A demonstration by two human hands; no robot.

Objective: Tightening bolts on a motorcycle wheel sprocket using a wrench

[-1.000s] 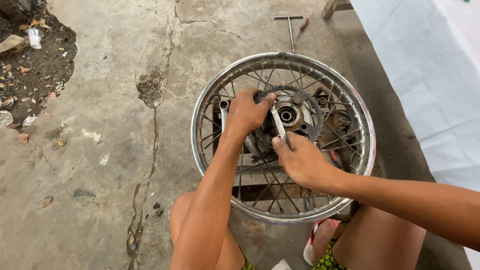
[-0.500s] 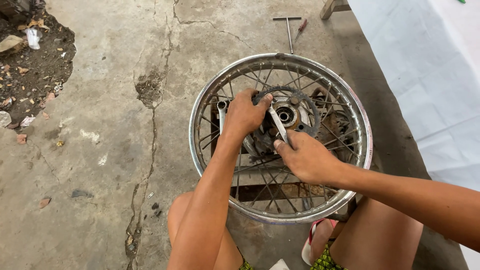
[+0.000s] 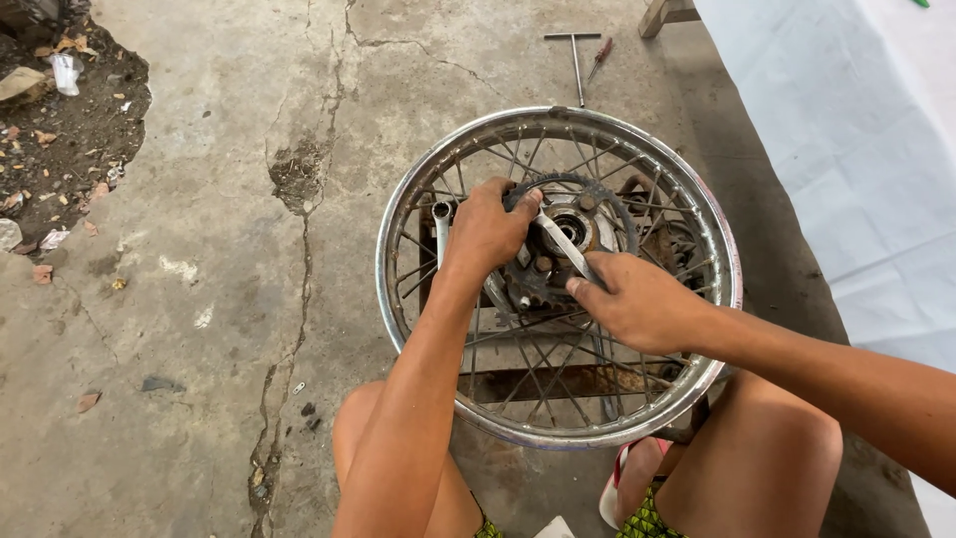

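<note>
Left grip [image 3: 490, 231] clamps sprocket [image 3: 558, 289]; rim [image 3: 398, 219] encircles.

A rough open-air repair spot, probably a roadside motorcycle workshop. A spoked wheel [image 3: 558, 274] lies flat on the cracked concrete floor [image 3: 229, 299]. A T-handle wrench [image 3: 576, 60] lies at twelve o'clock from it, with littered bare soil [image 3: 60, 110] at ten o'clock.

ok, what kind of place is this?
Probably an informal outdoor or open-sided repair spot: cracked concrete floor, a spoked wheel laid flat with both hands at its sprocket, and a T-handle wrench lying loose on the ground.
</note>
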